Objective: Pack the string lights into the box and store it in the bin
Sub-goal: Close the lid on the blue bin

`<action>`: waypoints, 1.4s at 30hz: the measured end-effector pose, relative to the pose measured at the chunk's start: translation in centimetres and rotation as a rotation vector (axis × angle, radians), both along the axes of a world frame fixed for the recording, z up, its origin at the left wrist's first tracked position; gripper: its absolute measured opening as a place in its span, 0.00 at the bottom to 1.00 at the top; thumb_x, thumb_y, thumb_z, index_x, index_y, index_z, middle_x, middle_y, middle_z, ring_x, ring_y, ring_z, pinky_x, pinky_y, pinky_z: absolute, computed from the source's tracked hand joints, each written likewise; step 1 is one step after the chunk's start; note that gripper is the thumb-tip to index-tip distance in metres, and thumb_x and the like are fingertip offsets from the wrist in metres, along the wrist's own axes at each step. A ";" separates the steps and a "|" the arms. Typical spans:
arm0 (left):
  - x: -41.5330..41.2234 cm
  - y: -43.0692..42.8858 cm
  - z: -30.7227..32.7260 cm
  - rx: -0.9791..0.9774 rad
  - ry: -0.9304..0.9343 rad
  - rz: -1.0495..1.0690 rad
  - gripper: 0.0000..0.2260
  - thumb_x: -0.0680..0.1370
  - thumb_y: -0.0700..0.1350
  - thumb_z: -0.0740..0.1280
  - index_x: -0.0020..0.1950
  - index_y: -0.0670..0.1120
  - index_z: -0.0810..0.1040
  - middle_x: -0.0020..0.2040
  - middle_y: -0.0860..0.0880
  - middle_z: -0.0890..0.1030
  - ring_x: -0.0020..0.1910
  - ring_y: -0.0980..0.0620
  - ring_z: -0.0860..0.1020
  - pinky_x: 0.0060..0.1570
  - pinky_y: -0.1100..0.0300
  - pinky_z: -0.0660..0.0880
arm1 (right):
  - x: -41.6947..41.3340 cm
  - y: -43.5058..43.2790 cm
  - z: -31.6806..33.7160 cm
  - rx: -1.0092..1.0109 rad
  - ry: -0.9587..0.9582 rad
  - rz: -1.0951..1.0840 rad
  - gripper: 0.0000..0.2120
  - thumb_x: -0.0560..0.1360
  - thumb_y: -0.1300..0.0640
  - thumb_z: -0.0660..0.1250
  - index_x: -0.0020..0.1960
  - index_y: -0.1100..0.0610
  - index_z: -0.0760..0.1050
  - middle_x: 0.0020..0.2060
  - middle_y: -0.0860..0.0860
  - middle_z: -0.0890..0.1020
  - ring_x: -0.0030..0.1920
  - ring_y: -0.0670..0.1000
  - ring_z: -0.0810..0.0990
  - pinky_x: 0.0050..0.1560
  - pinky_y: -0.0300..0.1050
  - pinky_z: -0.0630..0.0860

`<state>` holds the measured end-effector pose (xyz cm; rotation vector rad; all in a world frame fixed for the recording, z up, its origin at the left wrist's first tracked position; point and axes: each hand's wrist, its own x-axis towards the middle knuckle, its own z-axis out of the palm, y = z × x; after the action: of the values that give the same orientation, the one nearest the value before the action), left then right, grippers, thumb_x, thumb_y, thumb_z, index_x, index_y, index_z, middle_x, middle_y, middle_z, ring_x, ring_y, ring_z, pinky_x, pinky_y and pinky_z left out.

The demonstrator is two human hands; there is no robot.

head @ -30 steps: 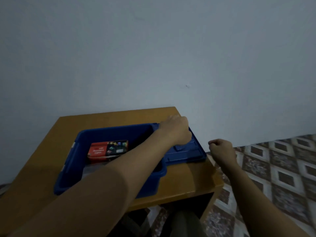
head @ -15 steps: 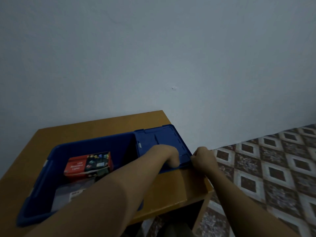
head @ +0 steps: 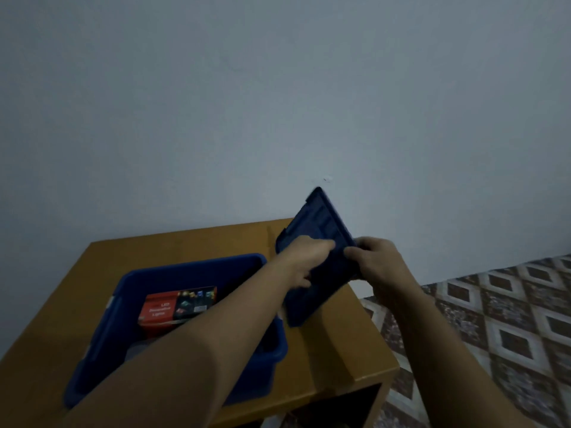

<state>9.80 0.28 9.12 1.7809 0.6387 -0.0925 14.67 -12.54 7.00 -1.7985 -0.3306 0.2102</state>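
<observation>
A red and black string lights box [head: 177, 307] lies inside the open blue bin [head: 185, 268] on the wooden table. The dark blue bin lid [head: 321, 233] is lifted and tilted above the table's right side, its far corner up against the wall. My left hand [head: 304, 257] grips the lid's left edge, with my forearm crossing over the bin. My right hand [head: 377, 261] grips the lid's right edge.
The wooden table [head: 191, 245] stands against a plain grey wall and ends just right of the lid. A patterned tile floor [head: 500, 322] lies to the right. A dark open shelf [head: 346, 409] shows under the tabletop.
The lid lay flat on the table beside the bin. Both hands took hold of it and raised it, tilting it upward. The view has shifted to the right.
</observation>
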 end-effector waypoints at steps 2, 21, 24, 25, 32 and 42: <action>-1.1 0.7 1.7 -0.177 -0.092 0.073 0.26 0.82 0.62 0.58 0.72 0.44 0.69 0.56 0.44 0.78 0.51 0.44 0.78 0.58 0.46 0.78 | -1.3 0.7 2.0 -0.120 -0.235 0.021 0.07 0.80 0.63 0.64 0.53 0.58 0.80 0.45 0.54 0.83 0.45 0.55 0.83 0.36 0.47 0.81; -23.6 13.4 2.7 -0.190 -0.533 0.846 0.06 0.78 0.44 0.65 0.47 0.43 0.79 0.50 0.42 0.82 0.48 0.44 0.82 0.47 0.48 0.80 | -12.4 5.6 0.6 -0.388 -1.012 0.344 0.17 0.77 0.64 0.66 0.63 0.51 0.77 0.60 0.51 0.81 0.57 0.55 0.78 0.53 0.46 0.75; -25.7 13.1 1.0 0.052 -0.368 0.818 0.07 0.79 0.45 0.66 0.44 0.44 0.78 0.48 0.43 0.81 0.49 0.45 0.79 0.47 0.47 0.78 | -13.5 5.2 -0.5 -0.432 -0.983 0.352 0.17 0.76 0.64 0.69 0.62 0.49 0.77 0.61 0.49 0.81 0.58 0.54 0.78 0.51 0.43 0.73; -26.3 13.0 0.4 0.127 -0.326 0.800 0.09 0.80 0.45 0.66 0.42 0.42 0.77 0.45 0.43 0.79 0.47 0.45 0.78 0.47 0.46 0.77 | -13.7 5.0 -0.7 -0.440 -0.967 0.360 0.16 0.76 0.63 0.69 0.61 0.48 0.77 0.61 0.49 0.81 0.58 0.54 0.78 0.52 0.43 0.72; -28.0 11.8 -3.4 0.432 -0.207 0.595 0.17 0.82 0.42 0.60 0.36 0.33 0.68 0.33 0.35 0.71 0.32 0.44 0.70 0.34 0.54 0.62 | -14.4 2.7 -1.3 -0.463 -0.789 0.493 0.13 0.81 0.61 0.65 0.61 0.47 0.77 0.67 0.39 0.76 0.67 0.44 0.73 0.67 0.43 0.74; -28.7 11.5 -5.5 0.521 -0.168 0.490 0.13 0.82 0.41 0.59 0.41 0.37 0.75 0.33 0.43 0.75 0.30 0.50 0.72 0.26 0.65 0.62 | -14.7 2.1 -2.2 -0.580 -0.694 0.589 0.17 0.79 0.59 0.68 0.63 0.41 0.76 0.68 0.30 0.69 0.72 0.39 0.67 0.73 0.43 0.68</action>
<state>-18.90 11.74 3.62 2.0372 1.0211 0.6007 -0.03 -10.47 4.78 -2.2653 -1.4174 0.0829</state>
